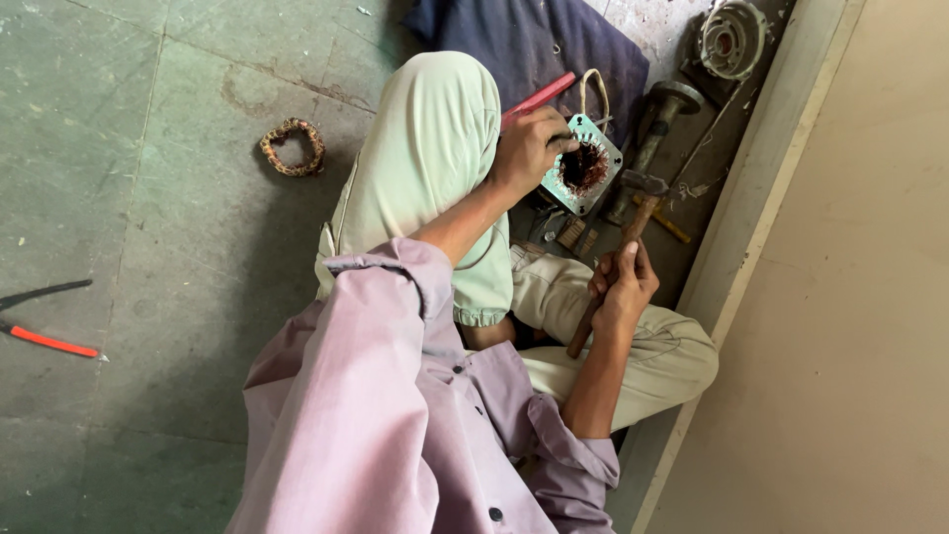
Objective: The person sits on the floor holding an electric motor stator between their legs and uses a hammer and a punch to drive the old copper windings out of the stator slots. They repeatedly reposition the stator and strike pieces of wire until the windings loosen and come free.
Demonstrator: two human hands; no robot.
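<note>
Sitting on floor [148, 198], left hand [527, 148] clamps chisel on motor stator [583, 166] near wall edge; right hand [623, 287] grips hammer [618, 252]. Copper winding remains inside; one pulled coil [293, 146] lies apart.

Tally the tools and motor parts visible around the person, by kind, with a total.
Hammer: 1
Red-handled chisel: 1
Pliers: 1
Stator: 1
Loose winding coil: 1
Rotor shaft: 1
End cover: 1
Total: 7

The green floor [148, 148] carries a coil of copper wire [293, 146], red-handled pliers [44, 336], a dark blue cloth [534, 40] and a motor stator [583, 166].
</note>
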